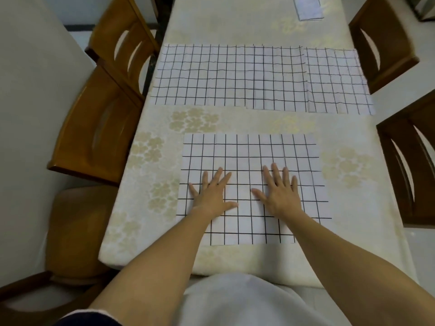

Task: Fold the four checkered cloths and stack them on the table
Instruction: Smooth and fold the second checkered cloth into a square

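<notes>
checkered cloth (254, 151) lies flat on the near half of the table (150, 175). your fingers (220, 175) are straight and spread on it, gripping nothing. your left hand (211, 196) presses palm down left of its middle, and your right hand (280, 194) does the same right of its middle.

from how flat it sits, i judge it thin, light and limp. it will likely slide on the smooth table cover if you push sideways, so pin it with one palm while the other lifts. the best hold looks like a pinch at two corners of one edge, carrying that edge over to the opposite one.

your forearms hide part of its near edge and the near right corner. you cannot tell whether it is a single layer or already folded once.

beyond a strip of bare table cover, the far row of cloths (202, 76) stretches across the table. it seems to be three, the middle cloth (280, 78) overlapping its left neighbour, and how far that one runs underneath is hidden. a pale folded item (308, 7) at the far end is cut off by the frame. wooden chairs (98, 128) stand at both sides.
</notes>
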The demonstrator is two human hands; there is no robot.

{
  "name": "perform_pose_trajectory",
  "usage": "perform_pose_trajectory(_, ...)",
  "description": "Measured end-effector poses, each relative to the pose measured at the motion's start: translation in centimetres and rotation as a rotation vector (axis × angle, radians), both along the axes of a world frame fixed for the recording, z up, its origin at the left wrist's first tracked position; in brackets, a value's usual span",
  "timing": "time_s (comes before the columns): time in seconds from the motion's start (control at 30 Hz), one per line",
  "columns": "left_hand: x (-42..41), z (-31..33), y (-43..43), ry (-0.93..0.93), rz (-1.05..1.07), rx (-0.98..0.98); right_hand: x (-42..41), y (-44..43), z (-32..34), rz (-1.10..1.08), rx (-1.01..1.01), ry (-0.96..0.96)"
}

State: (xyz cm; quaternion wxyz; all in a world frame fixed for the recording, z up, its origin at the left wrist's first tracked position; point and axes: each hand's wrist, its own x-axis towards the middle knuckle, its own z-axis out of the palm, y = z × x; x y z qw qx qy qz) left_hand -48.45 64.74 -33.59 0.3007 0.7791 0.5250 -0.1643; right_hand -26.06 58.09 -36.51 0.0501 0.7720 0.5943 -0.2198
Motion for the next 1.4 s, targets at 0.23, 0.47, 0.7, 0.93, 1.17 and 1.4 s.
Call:
perform_pose_trajectory(0.23, 2.4, 0.8, 1.1, -0.087, 0.015, 0.269, -2.3, 2.8, 0.3, 0.029, 0.19, 0.015)
perform_pose_trajectory(0.47, 6.3, -1.4, 6.7, -0.03, -0.001, 0.278, -3.0, 8.9, -0.3, 0.109, 0.174, 0.041)
perform_pose_trajectory(0.7, 1.3, -4.0, 8.9, 0.028, -0.008, 0.385, 1.4, 9.4, -1.3, 0.094, 0.118, -0.018)
perform_pose_trajectory(0.93, -2.1, -2.5, 9.9, 0.178, 0.042, 0.379, 4.8, 9.3, -0.2, 0.03, 0.02, -0.078)
perform_pose_trajectory(1.17, 3.9, -1.1, 0.1, -0.014, 0.038, 0.417, -5.9, 2.9, 0.6, 0.171, 0.261, 0.055)
perform_pose_trajectory(1.4, -0.3, -3.7, -0.9, 0.078, -0.013, 0.389, -0.7, -0.9, -1.1, 0.083, 0.125, -0.001)
